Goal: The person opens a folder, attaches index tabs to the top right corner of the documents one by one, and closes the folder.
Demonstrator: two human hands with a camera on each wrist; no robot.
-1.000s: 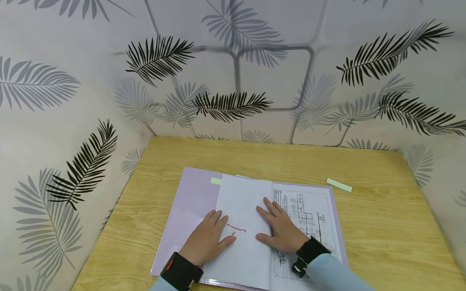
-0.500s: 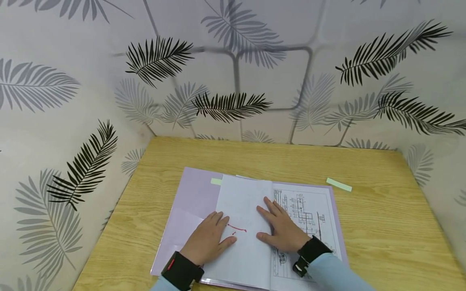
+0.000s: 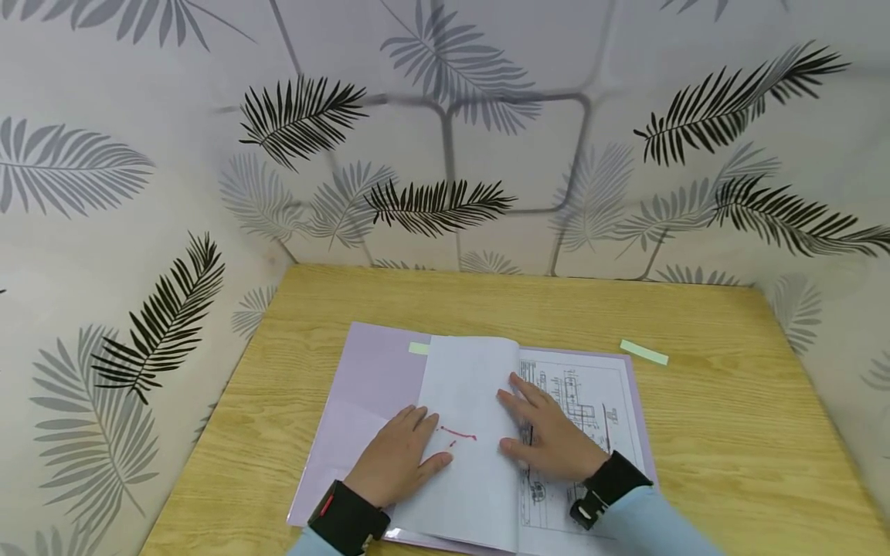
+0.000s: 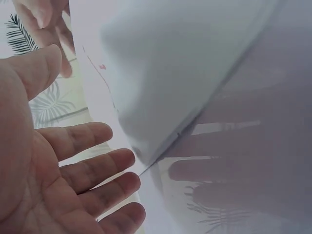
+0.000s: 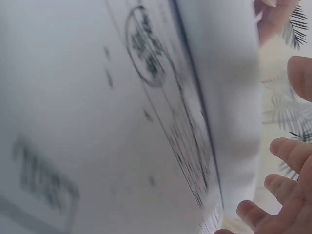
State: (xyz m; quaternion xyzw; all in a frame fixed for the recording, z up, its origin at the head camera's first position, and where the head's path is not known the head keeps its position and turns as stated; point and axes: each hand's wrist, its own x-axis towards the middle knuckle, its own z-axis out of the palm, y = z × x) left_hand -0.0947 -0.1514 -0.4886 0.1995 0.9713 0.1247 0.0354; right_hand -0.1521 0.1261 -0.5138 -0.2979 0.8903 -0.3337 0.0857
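A lilac folder (image 3: 378, 359) lies spread on the wooden table. Over its left part a white sheet (image 3: 476, 386) with red pen marks is folded across, its crease bulging upward near the middle. To the right of the crease shows a page of printed technical drawings (image 3: 619, 398). My left hand (image 3: 396, 459) rests flat on the sheet's left edge; the left wrist view shows its fingers (image 4: 83, 139) extended along the paper. My right hand (image 3: 556, 436) is spread at the crease, fingertips right at the fold and palm over the drawings. Neither hand grips anything.
A pale green strip (image 3: 643, 352) lies on the wooden table (image 3: 730, 401) right of the folder. Another green strip (image 3: 419, 348) sits on the folder by the sheet's upper left corner. Patterned walls with leaf prints (image 3: 445, 205) stand behind and at both sides.
My right hand has shifted slightly right, off the sheet toward the drawings. The sheet's left edge has slid a little right and its crease has risen. My left hand has stayed in place.
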